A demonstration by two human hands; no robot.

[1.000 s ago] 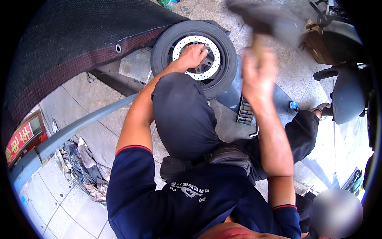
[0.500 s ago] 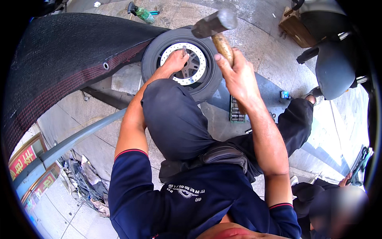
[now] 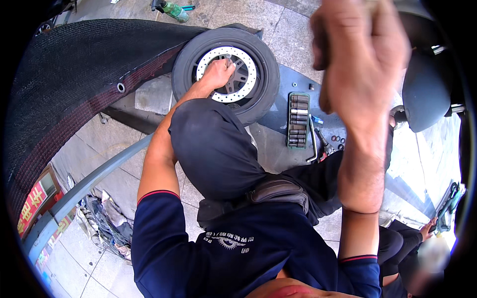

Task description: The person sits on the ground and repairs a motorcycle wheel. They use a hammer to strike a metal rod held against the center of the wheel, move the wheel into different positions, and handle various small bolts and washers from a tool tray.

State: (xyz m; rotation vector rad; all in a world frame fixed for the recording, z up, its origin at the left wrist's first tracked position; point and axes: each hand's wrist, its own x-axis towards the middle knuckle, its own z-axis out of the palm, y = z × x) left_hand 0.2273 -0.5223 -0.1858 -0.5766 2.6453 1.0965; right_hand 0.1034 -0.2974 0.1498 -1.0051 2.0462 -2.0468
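A wheel [image 3: 268, 72] with a black tire and white perforated brake disc [image 3: 249, 73] lies flat at the upper middle. My left hand [image 3: 216, 73] is closed on a short metal piece [image 3: 228, 58] at the hub, inside the disc. My right hand [image 3: 358, 67] is raised high at the upper right, blurred, fingers wrapped round the hammer, whose head is out of view and whose handle is mostly hidden. Right of the wheel lie a socket tray [image 3: 298, 119], a bent bar [image 3: 312, 139], a tool with red grip [image 3: 326, 147] and several small rings [image 3: 339, 140].
A dark mesh mat [image 3: 84, 74] covers the upper left, above a bent metal rail [image 3: 99, 176]. Crumpled rags [image 3: 102, 223] lie lower left, a green spray bottle [image 3: 176, 12] at the top. A scooter panel [image 3: 427, 94] stands right; another person [image 3: 397, 248] is at the lower right.
My right hand with the hammer dipped toward the left half a second ago and has since swung up and right. More of the socket tray and tools shows. My left hand stays at the hub.
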